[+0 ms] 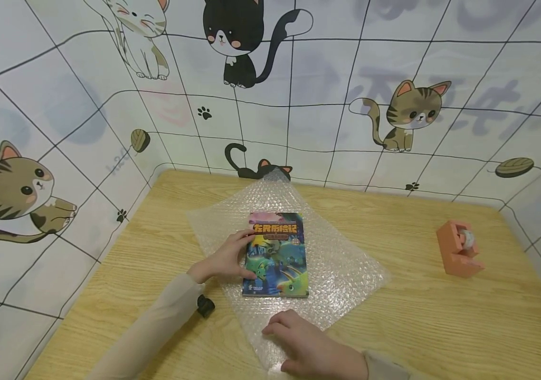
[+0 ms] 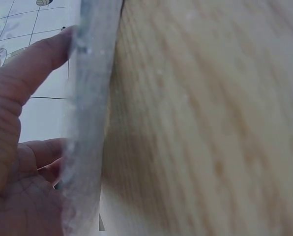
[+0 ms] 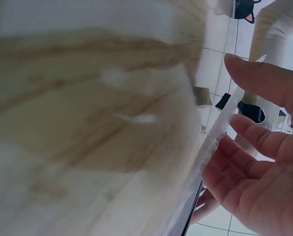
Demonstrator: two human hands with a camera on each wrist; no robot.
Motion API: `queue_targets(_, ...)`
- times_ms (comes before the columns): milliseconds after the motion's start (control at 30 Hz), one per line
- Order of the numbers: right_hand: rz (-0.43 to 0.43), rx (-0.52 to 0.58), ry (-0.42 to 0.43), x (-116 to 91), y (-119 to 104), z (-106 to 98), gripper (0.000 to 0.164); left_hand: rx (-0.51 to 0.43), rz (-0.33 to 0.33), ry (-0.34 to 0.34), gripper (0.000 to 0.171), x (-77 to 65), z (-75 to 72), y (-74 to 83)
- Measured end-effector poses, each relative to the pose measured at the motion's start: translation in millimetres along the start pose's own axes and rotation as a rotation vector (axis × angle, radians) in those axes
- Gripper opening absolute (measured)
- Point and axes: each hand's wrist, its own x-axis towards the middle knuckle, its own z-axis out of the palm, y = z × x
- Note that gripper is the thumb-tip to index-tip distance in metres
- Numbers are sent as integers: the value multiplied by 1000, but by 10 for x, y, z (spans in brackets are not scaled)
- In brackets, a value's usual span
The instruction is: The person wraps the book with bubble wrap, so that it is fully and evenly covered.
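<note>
A colourful comic-style book (image 1: 277,258) lies face up on a sheet of bubble wrap (image 1: 341,269), which is turned so that its corners point near, far and to the sides. My left hand (image 1: 226,258) rests against the book's left edge, thumb and fingers spread apart on the cover. Over the near corner of the wrap is my right hand (image 1: 310,343), fingers loosely bent. In the right wrist view, the thumb (image 3: 264,81) stands apart from the fingers, with the edge of the wrap (image 3: 215,137) close beside them.
An orange tape dispenser (image 1: 457,250) with a roll of tape stands at the right of the wooden table (image 1: 394,327). A small black object (image 1: 206,306) sits beside the left sleeve. A cat-print sheet (image 1: 322,121) rises behind the table and along its sides.
</note>
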Motion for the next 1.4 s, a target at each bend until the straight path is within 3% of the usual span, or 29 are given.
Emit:
queue_targets(200,-73,-70,100,10,5,12,40,-4,-4,-5,101,0,-1,14)
queue_targets(433,-55,-84,200,80,36,-147,16,0,-6,-9,101,-4,-3,6)
queue_targets(600,-51,-86,287,238,80,-310,13,-5,-9,-3,102,-6,-7,12)
queue_targets(800,8,6,352,417,181,-465,14,-6,-10,1,101,-11,-11,19)
queue_targets(1233,252,208,310,670,447,-641,3,-9,19,10,98,-16,-14,31)
queue_targets(1400,299,242,299,726,572,-629,5,-39,32,11,85,-23,-14,2)
